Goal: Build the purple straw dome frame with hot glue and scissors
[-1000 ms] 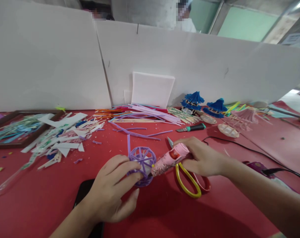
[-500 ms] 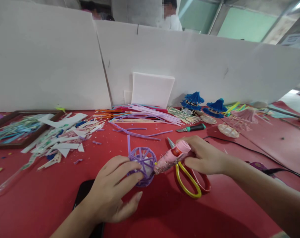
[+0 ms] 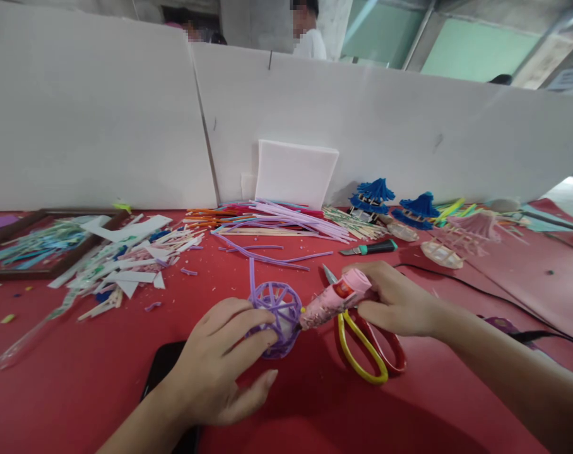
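On the red table point(image 3: 97, 378), a frame point(image 3: 26, 274) is lying at far left, with scraps point(image 3: 130, 268) spreading beside it. A black slab, probably a phone point(image 3: 161, 364), is lying partly under the left forearm.

The left hand point(image 3: 232, 353) is resting its index and middle fingers on the near-left side of the purple ball point(image 3: 284, 315). Its thumb is standing clear, leaving the hand half open; whether the hidden fingers are pinching, I cannot tell.

The ball is sitting between the two hands, in front of the purple strips point(image 3: 293, 224); one strip is sticking up from its left side. It is looking very light, an open cage of thin strips around something whitish, so it is probably prone to rolling or skidding. The ribs are likely flexing under pressure and the joints may be weak. Low on the sides, where strips are crossing, is seeming the safest hold; squeezing mid-span or pulling the loose strip is risking a bend.

Right of it, the pink tube point(image 3: 336, 299) is pointing its narrow end at the ball's right edge, touching or just beside it. It is looking firm and easily gripped around the thick end. Below it the scissors point(image 3: 343, 345) are lying; beyond, a cutter point(image 3: 372, 248). The right hand point(image 3: 395, 299) is closing around the tube's thick end, its far fingers hidden.
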Tool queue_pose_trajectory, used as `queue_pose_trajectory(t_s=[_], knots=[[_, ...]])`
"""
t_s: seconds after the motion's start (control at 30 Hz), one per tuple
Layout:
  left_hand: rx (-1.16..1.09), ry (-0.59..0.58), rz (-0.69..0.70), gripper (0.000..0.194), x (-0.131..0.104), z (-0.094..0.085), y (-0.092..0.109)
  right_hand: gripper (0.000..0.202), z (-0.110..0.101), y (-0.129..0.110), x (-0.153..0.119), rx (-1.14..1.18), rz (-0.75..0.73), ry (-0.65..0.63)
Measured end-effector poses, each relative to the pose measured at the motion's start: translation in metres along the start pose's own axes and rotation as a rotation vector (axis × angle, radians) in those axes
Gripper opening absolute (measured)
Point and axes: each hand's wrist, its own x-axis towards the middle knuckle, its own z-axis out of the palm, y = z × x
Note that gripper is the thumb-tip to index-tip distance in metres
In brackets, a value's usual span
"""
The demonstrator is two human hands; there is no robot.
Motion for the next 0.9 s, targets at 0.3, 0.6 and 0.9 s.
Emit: queue_pose_trajectory(t_s=[0.3, 0.6, 0.9], knots=[[0.001, -0.011, 0.011, 0.02, -0.0004, 0.0, -0.0005, 0.013, -0.0038, 0.0014, -0.0025, -0.008, 0.036, 0.019], [0.019, -0.013, 0.014, 0.021, 0.0, 0.0, -0.0003, 0.015, -0.0035, 0.0065, -0.0021, 0.016, 0.038, 0.032], [0.032, -0.018, 0.022, 0.021, -0.0003, -0.0002, -0.0012, 0.017, -0.0037, 0.0066, -0.0006, 0.0, 0.018, 0.054]])
